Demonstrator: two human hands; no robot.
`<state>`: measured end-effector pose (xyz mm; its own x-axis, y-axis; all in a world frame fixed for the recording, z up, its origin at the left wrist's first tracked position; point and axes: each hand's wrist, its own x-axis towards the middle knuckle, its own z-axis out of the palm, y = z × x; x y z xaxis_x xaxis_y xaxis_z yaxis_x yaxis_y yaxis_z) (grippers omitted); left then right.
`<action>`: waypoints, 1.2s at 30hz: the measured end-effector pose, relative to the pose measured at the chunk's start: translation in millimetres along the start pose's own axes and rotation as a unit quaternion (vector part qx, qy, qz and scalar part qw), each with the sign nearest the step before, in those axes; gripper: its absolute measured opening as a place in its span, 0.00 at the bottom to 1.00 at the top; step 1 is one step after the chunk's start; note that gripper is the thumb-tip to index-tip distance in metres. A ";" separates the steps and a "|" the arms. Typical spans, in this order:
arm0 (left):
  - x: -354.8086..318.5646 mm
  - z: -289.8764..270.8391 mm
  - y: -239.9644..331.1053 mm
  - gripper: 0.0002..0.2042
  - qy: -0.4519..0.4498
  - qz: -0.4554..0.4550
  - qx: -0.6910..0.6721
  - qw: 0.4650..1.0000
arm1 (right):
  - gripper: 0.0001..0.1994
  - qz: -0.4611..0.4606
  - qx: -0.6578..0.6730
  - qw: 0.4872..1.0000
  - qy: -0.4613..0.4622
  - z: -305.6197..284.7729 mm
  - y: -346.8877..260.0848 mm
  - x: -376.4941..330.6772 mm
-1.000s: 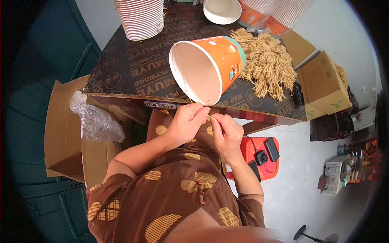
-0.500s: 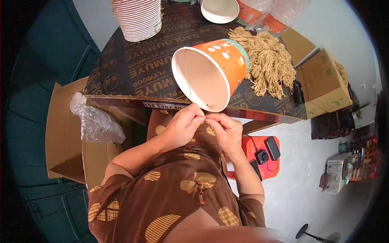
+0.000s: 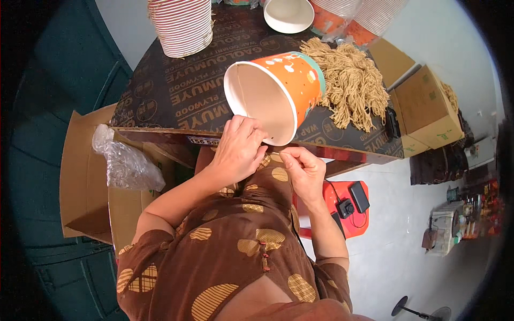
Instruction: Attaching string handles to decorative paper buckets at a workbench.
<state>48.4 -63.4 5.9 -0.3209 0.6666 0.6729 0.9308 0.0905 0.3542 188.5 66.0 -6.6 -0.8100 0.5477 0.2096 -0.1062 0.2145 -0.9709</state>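
An orange patterned paper bucket [image 3: 306, 80] lies on its side at the table's near edge, its white mouth facing me. Inside it, a thin tan string [image 3: 242, 93] runs down from the upper left rim; a small dark hole shows near the lower rim. My left hand [image 3: 240, 147] is at the lower left of the mouth, fingers curled at the rim; what they pinch is hidden. Just below the rim, my right hand [image 3: 305, 172] pinches what looks like the string's end between thumb and forefinger. Right of the bucket lies a heap of tan strings [image 3: 356, 85].
Stacked paper buckets [image 3: 182, 27] stand at the back left, more at the back right beside a white-lined bucket [image 3: 289, 16]. An open carton [image 3: 85, 176] with clear plastic [image 3: 134, 166] is at left. Right are another carton [image 3: 428, 104] and a red stool [image 3: 348, 224] holding a black device.
My left hand has moved up and left onto the bucket's rim, away from my right fingertips. My right hand has shifted slightly right. The bucket has moved slightly left.
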 end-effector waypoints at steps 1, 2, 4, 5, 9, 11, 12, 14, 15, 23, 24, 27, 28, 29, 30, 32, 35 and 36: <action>0.4 2.2 -2.7 0.15 0.000 0.000 0.000 1.000 | 0.02 -0.030 0.005 1.000 0.001 -0.4 1.7 0.0; 1.0 6.0 -6.2 0.15 0.012 0.012 0.001 1.000 | 0.03 -0.061 0.010 0.998 0.003 -0.9 2.7 0.2; 1.3 9.4 -9.9 0.16 0.025 0.025 0.002 0.999 | 0.03 -0.095 0.012 0.995 0.019 1.7 0.9 1.2; 2.2 9.6 -10.1 0.15 0.048 0.028 -0.006 0.998 | 0.03 -0.128 0.013 0.991 0.035 2.4 -0.1 1.8; 4.7 7.7 -8.0 0.12 0.108 0.007 -0.065 0.992 | 0.05 -0.203 -0.089 0.970 0.101 -0.2 -1.7 6.9; 6.8 3.2 -2.0 0.11 0.117 -0.005 -0.090 0.989 | 0.05 -0.225 -0.105 0.960 0.132 1.9 -5.6 8.8; 7.7 0.6 1.4 0.10 0.125 -0.016 -0.116 0.985 | 0.05 -0.247 -0.122 0.947 0.163 2.6 -8.6 9.0; 8.3 -4.1 6.5 0.09 0.121 -0.022 -0.125 0.984 | 0.05 -0.252 -0.153 0.940 0.172 4.9 -16.7 8.2; 7.7 -5.1 8.1 0.08 0.117 -0.028 -0.135 0.984 | 0.06 -0.271 -0.169 0.931 0.174 7.5 -21.4 8.3; 3.8 -3.7 14.3 0.10 0.113 -0.023 -0.161 0.980 | 0.09 -0.350 -0.272 0.879 0.176 17.9 -31.5 9.3; 3.6 -3.5 14.6 0.10 0.117 -0.018 -0.165 0.979 | 0.09 -0.350 -0.272 0.879 0.176 18.4 -31.6 9.1; 2.4 -3.3 15.9 0.10 0.114 -0.019 -0.169 0.979 | 0.09 -0.350 -0.275 0.878 0.176 18.8 -30.4 8.6; 2.3 -3.3 16.2 0.10 0.114 -0.019 -0.169 0.979 | 0.09 -0.349 -0.277 0.878 0.175 18.7 -29.6 8.6; 2.2 -3.3 16.7 0.10 0.116 -0.016 -0.166 0.979 | 0.10 -0.349 -0.278 0.878 0.174 18.7 -28.9 8.5; 2.1 -3.3 17.2 0.10 0.117 -0.014 -0.164 0.979 | 0.10 -0.349 -0.278 0.878 0.174 18.7 -28.5 8.4; 2.2 -3.7 18.7 0.10 0.119 -0.010 -0.164 0.979 | 0.10 -0.344 -0.278 0.880 0.172 19.0 -27.7 8.1; 2.0 -2.6 20.4 0.10 0.118 -0.005 -0.163 0.979 | 0.10 -0.344 -0.271 0.883 0.172 20.1 -26.1 9.1; 1.8 -2.1 20.7 0.10 0.116 -0.003 -0.162 0.980 | 0.10 -0.344 -0.271 0.883 0.172 20.2 -25.8 9.1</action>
<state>66.8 -61.9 15.8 -0.3931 0.4767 0.7863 0.8359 -0.1709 0.5216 172.2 49.1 18.0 -0.4287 0.3303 0.8409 -0.1384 0.8958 -0.4224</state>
